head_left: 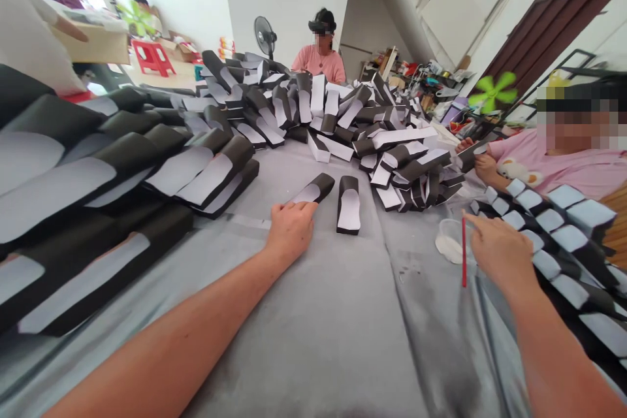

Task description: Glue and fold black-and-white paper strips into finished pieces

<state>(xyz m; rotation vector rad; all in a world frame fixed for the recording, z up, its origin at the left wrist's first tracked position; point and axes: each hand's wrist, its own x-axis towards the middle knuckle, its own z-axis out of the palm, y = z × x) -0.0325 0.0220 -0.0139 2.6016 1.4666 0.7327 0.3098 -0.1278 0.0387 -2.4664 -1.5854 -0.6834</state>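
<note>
Bare forearms (166,333), seemingly slim

Matt black card (230,157) from 9 to 12 o'clock, faced with smooth white paper (349,217), faintly sheened. At 6 o'clock, soft grey cloth (313,339), matt, creased and smudged dark. Near 4 o'clock, a thin clear plastic cup (450,235), lightly glossy, just beside a smooth red stick (464,255), its material too small to tell. A shiny red plastic stool (153,57) at 11 o'clock; a smooth dark-brown wood door (553,32) at 2 o'clock.
</note>
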